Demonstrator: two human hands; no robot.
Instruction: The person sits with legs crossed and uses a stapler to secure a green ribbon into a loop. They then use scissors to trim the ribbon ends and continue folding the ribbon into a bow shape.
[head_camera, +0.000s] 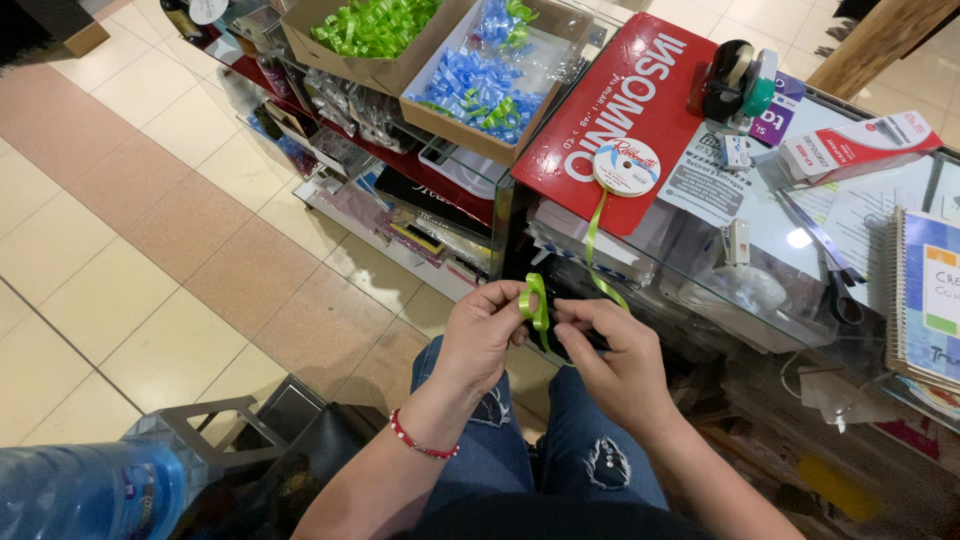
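Note:
A lime-green ribbon (594, 238) runs down from a white spool (626, 166) lying on a red sheet on the glass counter. My left hand (482, 332) pinches a small loop of the ribbon (536, 297) between thumb and fingers. My right hand (620, 352) holds the ribbon strand just right of the loop, fingers curled. Both hands hover over my lap, in front of the counter's edge. A red bead bracelet circles my left wrist.
Cardboard boxes of green bows (372, 25) and blue bows (482, 80) sit at the back. A tape dispenser (738, 78), scissors (828, 262), a spiral notebook (928, 300) and papers lie on the glass counter (780, 220). A blue water bottle (85, 492) is at lower left.

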